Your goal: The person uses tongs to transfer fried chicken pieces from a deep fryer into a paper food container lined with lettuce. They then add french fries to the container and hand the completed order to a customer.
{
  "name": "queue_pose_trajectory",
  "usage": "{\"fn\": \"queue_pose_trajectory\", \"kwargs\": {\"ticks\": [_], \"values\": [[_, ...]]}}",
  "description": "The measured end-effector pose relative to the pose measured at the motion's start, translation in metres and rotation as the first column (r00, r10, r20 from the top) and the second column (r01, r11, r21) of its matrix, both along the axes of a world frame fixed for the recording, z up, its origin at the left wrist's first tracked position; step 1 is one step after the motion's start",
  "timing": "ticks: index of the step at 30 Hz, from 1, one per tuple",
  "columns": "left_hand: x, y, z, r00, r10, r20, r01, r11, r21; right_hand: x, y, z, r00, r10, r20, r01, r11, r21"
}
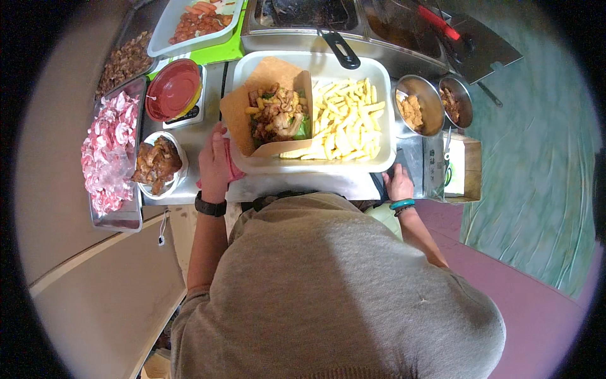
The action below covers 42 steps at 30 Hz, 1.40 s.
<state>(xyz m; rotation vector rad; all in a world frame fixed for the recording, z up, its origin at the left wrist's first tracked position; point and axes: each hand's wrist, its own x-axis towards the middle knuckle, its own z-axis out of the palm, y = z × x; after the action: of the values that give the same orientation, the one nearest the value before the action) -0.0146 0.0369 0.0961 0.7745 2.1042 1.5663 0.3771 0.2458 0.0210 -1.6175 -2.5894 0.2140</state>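
At the near left corner of a white tray (386, 126), my left hand (216, 163) is closed around a pinkish-red cloth (234, 163). An open brown paper box (268, 72) stands in the tray's left part, filled with browned meat pieces and some green leaf (278, 117). Pale crinkle-cut fries (347, 120) cover the tray's right part. Past the tray's near right corner, my right hand (399, 183) is at the counter edge, its fingers bent on a dark, flat thing (410, 161) whose kind I cannot make out.
Left are a tray of raw sliced meat (113, 139), a bowl of browned meat (156, 161) and red bowls (173, 88) on a scale. Sausages (202, 9) lie in a far tray. Steel bowls (420, 104) and scissors (447, 151) stand right; a black handle (341, 50) overhangs the fries tray.
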Motion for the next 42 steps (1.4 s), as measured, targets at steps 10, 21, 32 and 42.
{"fn": "queue_pose_trajectory", "kwargs": {"ticks": [10, 21, 32, 42], "values": [[-0.014, -0.039, -0.126, 0.753, -0.027, -0.657, -0.194, 0.945, -0.262, 0.004, 0.015, -0.016, 0.995, 0.096, 0.015, -0.097, 0.995, 0.024], [0.013, -0.029, -0.109, 0.677, -0.118, -0.726, -0.286, 0.868, -0.407, 0.011, 0.034, -0.022, 0.988, 0.045, -0.151, -0.052, 0.998, -0.046], [0.014, -0.029, -0.105, 0.693, -0.113, -0.712, -0.259, 0.882, -0.393, 0.009, 0.056, -0.038, 0.997, -0.069, -0.041, 0.068, 0.997, -0.027], [0.014, -0.028, -0.098, 0.755, -0.110, -0.647, -0.202, 0.899, -0.388, 0.010, 0.057, -0.016, 0.996, -0.062, -0.062, 0.057, 0.995, -0.080]]}}
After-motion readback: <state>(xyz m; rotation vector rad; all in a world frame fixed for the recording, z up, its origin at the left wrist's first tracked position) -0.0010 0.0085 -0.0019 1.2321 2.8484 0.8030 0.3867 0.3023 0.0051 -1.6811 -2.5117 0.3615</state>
